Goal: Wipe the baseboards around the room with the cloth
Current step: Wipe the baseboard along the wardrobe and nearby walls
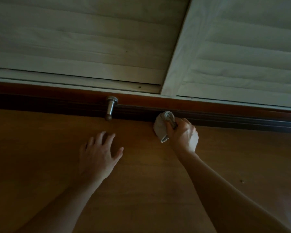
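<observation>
floor [40, 148]: wood, and it takes up the whole lower half of the view. If weight gets leaned onto it through a sliding palm, balance could be lost pretty easily.

slatted doors [74, 39]: pale, set right above the trim. If the stroke is let drift upward, grime might get smeared onto the pale frame.

baseboard [225, 118]: dark, grooved, run straight across the view. The room is dim, so dust in those grooves is likely to be missed and whole stretches skipped without it being noticed.

left hand [97, 153]: nothing is held, and the fingers are straight and spread out over the floor. It's a bit blurred, so whether the boards are actually touched can't be told.

right hand [183, 135]: the fingers are curled tight round the cloth. If the wipe is carried leftward at speed, the knuckles could get rapped on the metal stop.

cloth [160, 126]: bunched into a wad and pressed against the foot of the baseboard where it meets the floor. A loose end is left hanging under the fist and could get snagged or dragged.

door stop [111, 106]: metal with a dark tip, stuck out from the baseboard just left of the cloth. The bit behind it will probably be left dusty unless it's worked around.
</observation>
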Available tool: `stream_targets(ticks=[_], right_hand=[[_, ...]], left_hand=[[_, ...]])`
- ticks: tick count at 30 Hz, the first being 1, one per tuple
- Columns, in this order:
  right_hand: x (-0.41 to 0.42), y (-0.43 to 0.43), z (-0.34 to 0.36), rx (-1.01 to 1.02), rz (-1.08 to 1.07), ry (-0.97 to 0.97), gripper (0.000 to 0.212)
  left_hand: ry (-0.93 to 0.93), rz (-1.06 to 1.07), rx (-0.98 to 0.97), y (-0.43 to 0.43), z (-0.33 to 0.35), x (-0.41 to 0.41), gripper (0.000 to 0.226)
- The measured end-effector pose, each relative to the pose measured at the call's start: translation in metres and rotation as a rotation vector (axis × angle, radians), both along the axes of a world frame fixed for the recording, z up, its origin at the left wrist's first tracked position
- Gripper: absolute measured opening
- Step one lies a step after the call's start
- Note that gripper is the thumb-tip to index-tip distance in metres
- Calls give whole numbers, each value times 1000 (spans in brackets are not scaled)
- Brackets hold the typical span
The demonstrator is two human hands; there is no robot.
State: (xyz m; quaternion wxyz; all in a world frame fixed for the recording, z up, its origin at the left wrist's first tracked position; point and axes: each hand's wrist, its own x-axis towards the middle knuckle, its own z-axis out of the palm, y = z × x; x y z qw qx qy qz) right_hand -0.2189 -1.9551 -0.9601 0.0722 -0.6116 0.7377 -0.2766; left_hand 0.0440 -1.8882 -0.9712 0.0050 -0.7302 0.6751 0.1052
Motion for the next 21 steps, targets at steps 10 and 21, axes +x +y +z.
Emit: stream_targets(ticks=[10,21], right_hand=[[-29,2,3,-5,8,4,35],[-24,0,1,1,75,-16,30]], left_hand=[[70,-148,131,13,-11,-65,91],[33,-130,127,13,-11,-69,94]])
